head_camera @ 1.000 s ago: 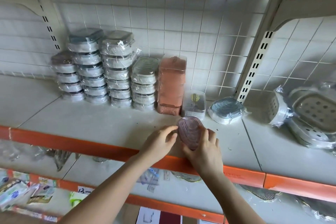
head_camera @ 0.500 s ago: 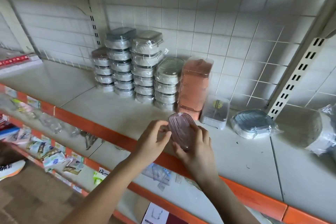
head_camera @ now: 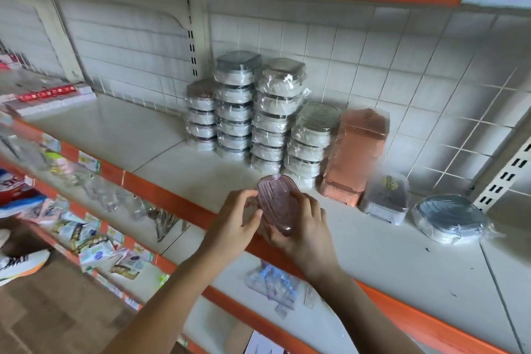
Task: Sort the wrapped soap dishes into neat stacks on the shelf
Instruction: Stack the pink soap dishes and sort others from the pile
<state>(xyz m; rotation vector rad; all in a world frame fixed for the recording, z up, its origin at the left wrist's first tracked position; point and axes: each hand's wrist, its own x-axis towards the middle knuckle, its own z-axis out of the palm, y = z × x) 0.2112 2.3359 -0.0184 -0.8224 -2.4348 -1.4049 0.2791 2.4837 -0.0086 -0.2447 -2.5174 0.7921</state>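
Note:
I hold a pink oval wrapped soap dish (head_camera: 277, 204) tilted on edge above the front of the white shelf (head_camera: 161, 158). My right hand (head_camera: 304, 227) grips it from the right and below. My left hand (head_camera: 235, 221) pinches its left rim. Behind it, against the tiled back wall, stand several stacks of wrapped soap dishes (head_camera: 255, 115). Right of them are an orange wrapped stack (head_camera: 356, 152), a small clear-lidded box (head_camera: 385, 201) and a single blue-grey wrapped soap dish (head_camera: 451, 218).
An orange rail (head_camera: 155, 190) edges the shelf front. Lower shelves carry clear packets (head_camera: 109, 195) and small colourful packets (head_camera: 92, 241). Red and white boxes (head_camera: 48, 98) lie at the far left. A shoe (head_camera: 17, 264) shows on the wooden floor.
The view has swung further left, so the stacks now sit more to the right in frame. Both hands still hold the pink dish, raised slightly toward the stacks.

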